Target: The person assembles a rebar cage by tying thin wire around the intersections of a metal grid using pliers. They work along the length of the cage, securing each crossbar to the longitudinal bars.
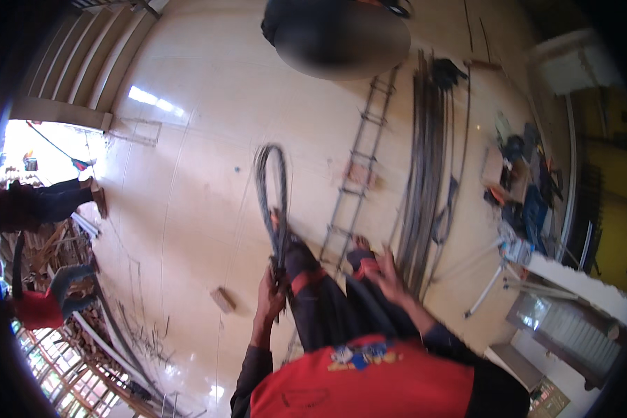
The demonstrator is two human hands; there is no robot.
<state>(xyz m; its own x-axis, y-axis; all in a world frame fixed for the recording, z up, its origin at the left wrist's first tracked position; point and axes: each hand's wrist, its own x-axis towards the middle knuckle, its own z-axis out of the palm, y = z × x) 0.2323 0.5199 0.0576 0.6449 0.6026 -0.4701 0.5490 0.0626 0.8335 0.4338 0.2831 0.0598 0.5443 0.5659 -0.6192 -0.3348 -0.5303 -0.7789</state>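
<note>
My left hand [272, 291] is closed around the lower end of a bundle of dark thin wires [263, 188]. The bundle bends into a long narrow loop that stands away from me, with loose ends sticking out on its left side. My right hand [389, 277] is in front of my right leg, its fingers stretched out and apart, with nothing seen in it. Between and beyond my feet lies a ladder-like steel bar frame [359, 150] on the tiled floor [195, 181].
Long steel bars [425, 167] lie to the right of the frame. A brick [223, 299] is on the floor at left. Piled wood [94, 320] and two people line the left side. At right stand a cluttered heap [519, 174] and a metal-legged stand [512, 258]. A dark shape at the top is blurred.
</note>
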